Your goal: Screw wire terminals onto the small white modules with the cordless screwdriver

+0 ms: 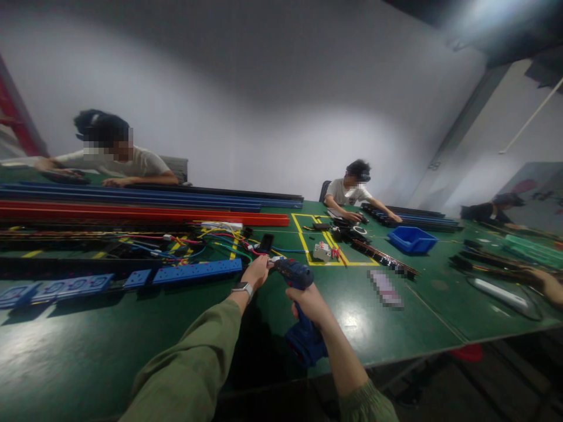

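Note:
My right hand [311, 303] is wrapped round the handle of a blue cordless drill [295, 272], whose nose points left and away. My left hand [256, 272], wearing a watch on the wrist, is closed at the drill's tip. Whatever its fingers pinch there is small and partly hidden; a whitish bit shows beside the tip. Just left of that hand lies a blue power strip [197, 271] with a row of sockets. Behind it spread loose coloured wires [176, 245]. A white circuit breaker [322, 251] stands beyond the drill, with red pieces [336, 254] beside it.
Long red channels [220, 218] and blue ones [176, 199] lie across the green table [360, 328]. A blue bin [412, 240] stands to the right, near a blurred-out flat object [387, 288]. Co-workers sit across the table and at the far right.

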`<action>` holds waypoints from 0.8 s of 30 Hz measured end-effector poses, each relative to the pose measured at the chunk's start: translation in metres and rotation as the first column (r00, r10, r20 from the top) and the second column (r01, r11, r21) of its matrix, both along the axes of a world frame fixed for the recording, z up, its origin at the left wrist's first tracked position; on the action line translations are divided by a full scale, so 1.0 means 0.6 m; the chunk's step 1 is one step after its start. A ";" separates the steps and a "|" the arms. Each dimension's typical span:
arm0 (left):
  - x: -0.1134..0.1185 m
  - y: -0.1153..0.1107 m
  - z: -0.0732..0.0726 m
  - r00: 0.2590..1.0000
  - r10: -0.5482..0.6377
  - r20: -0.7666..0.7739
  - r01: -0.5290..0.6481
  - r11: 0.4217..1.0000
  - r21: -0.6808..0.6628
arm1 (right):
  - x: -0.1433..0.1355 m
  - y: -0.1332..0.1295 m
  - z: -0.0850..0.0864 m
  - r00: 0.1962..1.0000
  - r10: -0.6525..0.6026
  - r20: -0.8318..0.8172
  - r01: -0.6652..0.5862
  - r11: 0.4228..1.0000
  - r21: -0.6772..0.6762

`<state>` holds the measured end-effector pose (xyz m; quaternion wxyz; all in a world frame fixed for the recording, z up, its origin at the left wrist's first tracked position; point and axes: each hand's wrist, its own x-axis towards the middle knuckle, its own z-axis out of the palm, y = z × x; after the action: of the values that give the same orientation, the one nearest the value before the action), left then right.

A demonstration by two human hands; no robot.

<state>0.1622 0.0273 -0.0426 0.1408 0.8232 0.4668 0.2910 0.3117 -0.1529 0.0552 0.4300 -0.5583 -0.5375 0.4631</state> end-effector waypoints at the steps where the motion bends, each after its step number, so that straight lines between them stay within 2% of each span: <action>1: 0.000 0.000 0.000 1.000 -0.003 0.006 0.003 1.000 0.000 | 0.000 0.000 -0.001 1.000 -0.001 0.005 0.000 1.000 0.002; 10: 0.000 -0.006 0.008 0.999 -0.014 0.032 0.015 1.000 -0.027 | -0.001 -0.001 -0.001 1.000 -0.006 0.011 0.006 1.000 0.008; 24: 0.000 -0.001 0.000 1.000 0.011 -0.029 -0.010 1.000 0.015 | -0.002 -0.003 0.008 1.000 -0.016 -0.010 0.016 0.999 -0.034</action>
<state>0.1625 0.0265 -0.0429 0.1265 0.8258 0.4710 0.2832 0.3105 -0.1548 0.0598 0.4269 -0.5674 -0.5228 0.4717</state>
